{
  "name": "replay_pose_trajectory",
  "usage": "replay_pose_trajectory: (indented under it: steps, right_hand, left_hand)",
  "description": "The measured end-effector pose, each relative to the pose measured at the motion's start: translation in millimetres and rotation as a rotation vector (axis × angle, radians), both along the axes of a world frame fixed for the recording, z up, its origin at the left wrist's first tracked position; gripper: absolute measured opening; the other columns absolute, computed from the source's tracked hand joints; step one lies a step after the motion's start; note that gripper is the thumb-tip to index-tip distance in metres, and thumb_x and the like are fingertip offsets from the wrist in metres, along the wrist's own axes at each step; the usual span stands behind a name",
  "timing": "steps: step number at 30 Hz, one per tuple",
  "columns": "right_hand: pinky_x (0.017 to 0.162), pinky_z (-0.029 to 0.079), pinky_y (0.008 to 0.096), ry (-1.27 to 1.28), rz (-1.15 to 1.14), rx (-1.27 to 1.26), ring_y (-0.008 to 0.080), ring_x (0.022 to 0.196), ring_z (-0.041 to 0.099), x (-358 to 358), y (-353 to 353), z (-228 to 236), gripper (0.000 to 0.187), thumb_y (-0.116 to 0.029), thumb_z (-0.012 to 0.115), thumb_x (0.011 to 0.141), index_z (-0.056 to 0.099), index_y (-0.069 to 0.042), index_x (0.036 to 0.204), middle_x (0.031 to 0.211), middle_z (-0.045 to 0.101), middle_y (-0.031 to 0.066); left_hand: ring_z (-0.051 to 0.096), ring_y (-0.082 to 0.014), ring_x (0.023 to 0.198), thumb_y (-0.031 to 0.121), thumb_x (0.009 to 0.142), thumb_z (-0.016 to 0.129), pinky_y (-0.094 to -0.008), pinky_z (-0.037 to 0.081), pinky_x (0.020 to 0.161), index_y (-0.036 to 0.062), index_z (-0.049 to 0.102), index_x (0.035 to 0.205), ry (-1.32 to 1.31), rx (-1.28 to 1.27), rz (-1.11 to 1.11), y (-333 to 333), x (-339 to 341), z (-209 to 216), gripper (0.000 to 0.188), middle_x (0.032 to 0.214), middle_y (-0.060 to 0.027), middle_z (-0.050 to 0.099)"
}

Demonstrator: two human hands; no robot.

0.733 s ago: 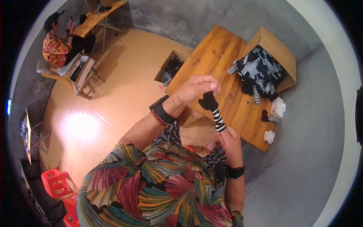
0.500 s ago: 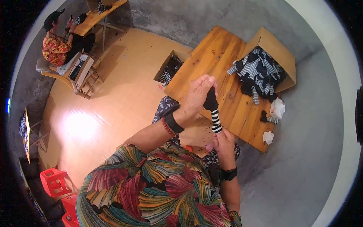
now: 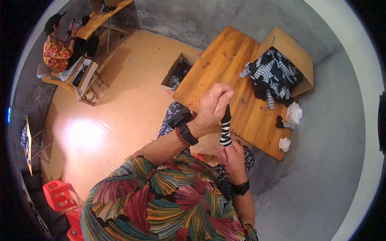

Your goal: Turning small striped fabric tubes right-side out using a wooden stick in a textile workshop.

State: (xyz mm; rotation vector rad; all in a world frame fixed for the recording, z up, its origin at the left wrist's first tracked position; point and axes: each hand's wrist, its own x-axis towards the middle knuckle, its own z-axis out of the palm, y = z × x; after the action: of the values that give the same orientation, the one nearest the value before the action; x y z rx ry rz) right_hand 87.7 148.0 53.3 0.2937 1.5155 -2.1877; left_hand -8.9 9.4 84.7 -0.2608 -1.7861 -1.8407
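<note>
- Two hands work one striped knit piece (image 3: 225,134), held near the centre of the frame, in the air before the table's lower left edge.
- Left hand: the left hand (image 3: 213,107) is curled into a closed fist around the upper black end, with no visible gap between its fingers.
- Right hand: the right hand (image 3: 234,160) meets the lower end of the striped cuff. Whether its fingers pinch the cuff or sit inside it cannot be told.
- Handling: hold both ends in one line so the cuff does not twist. Apply even, moderate tension; knit of this kind will probably stretch if pulled hard.
- Caution: secure the cuff end before loosening the fist, since the black end could slip or bunch.
- Surface: the wooden table (image 3: 225,60) runs diagonally through the upper right. At its far side a cardboard box (image 3: 299,60) lies tipped, with a heap of knit pieces (image 3: 275,76) spilling from its mouth. Below the heap sit a white packet (image 3: 294,113) and a crumpled white paper (image 3: 284,144).
- Room: an open box (image 3: 189,58) stands on the tan floor (image 3: 120,92), upper centre. A seated co-worker (image 3: 58,56) occupies the upper left, beside a second table (image 3: 96,24). A red stool (image 3: 59,195) stands lower left.
</note>
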Motion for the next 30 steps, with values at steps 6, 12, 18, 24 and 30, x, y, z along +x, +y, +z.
replay_pose_trajectory:
  steps: [6, 12, 18, 24, 30]
  right_hand:
    - [0.038, 0.024, 0.0211, -0.026, -0.120, -0.018, 0.0072, 0.039, 0.029, 0.5, -22.2, -1.7, 0.022, -0.025, 0.046, 0.089, 0.046, -0.007, 0.075, 0.047, 0.033, -0.0028]
    - [0.036, 0.025, 0.0210, -0.024, 0.072, -0.338, 0.0085, 0.038, 0.030, -10.3, -27.9, -4.1, 0.026, -0.030, 0.048, 0.087, 0.044, -0.008, 0.074, 0.047, 0.032, -0.0029]
    - [0.043, 0.024, 0.0169, 0.225, 0.034, 0.285, 0.0022, 0.048, 0.032, -23.4, 10.4, -0.8, 0.026, -0.030, 0.050, 0.087, 0.050, -0.007, 0.075, 0.055, 0.037, -0.0074]
    - [0.040, 0.032, 0.0187, 0.133, 0.003, 0.303, 0.0039, 0.046, 0.036, -20.3, 17.6, 17.4, 0.029, -0.030, 0.050, 0.087, 0.050, -0.005, 0.071, 0.056, 0.039, -0.0051]
    - [0.042, 0.040, 0.0201, 0.237, 0.032, 0.401, 0.0062, 0.049, 0.046, -18.8, 30.5, 14.1, 0.027, -0.027, 0.050, 0.087, 0.054, -0.001, 0.080, 0.061, 0.044, -0.0026]
  left_hand:
    - [0.045, -0.0077, 0.068, 0.013, 0.087, 0.048, -0.0205, 0.039, 0.061, 0.0030, 0.051, 0.103, -0.033, -0.026, -0.026, 12.0, 4.6, 8.1, 0.019, 0.076, -0.0009, 0.048]
    - [0.043, -0.0046, 0.069, 0.019, 0.087, 0.048, -0.0181, 0.036, 0.061, 0.0041, 0.052, 0.107, -0.117, 0.230, -0.173, 8.0, 0.0, 7.8, 0.025, 0.076, 0.0025, 0.046]
    - [0.047, -0.0051, 0.062, 0.021, 0.086, 0.049, -0.0188, 0.040, 0.058, 0.0041, 0.057, 0.094, -0.384, 0.486, -0.504, -24.6, -9.7, 2.5, 0.020, 0.069, 0.0026, 0.051]
    - [0.052, -0.0070, 0.066, 0.018, 0.085, 0.052, -0.0213, 0.042, 0.061, 0.0020, 0.056, 0.088, -0.259, 0.425, -0.567, -30.6, -14.3, -22.2, 0.017, 0.076, -0.0004, 0.057]
    - [0.052, -0.0065, 0.067, 0.016, 0.081, 0.057, -0.0195, 0.042, 0.061, 0.0028, 0.057, 0.091, -0.460, 0.427, -0.748, -36.4, -17.8, -12.4, 0.017, 0.078, 0.0006, 0.058]
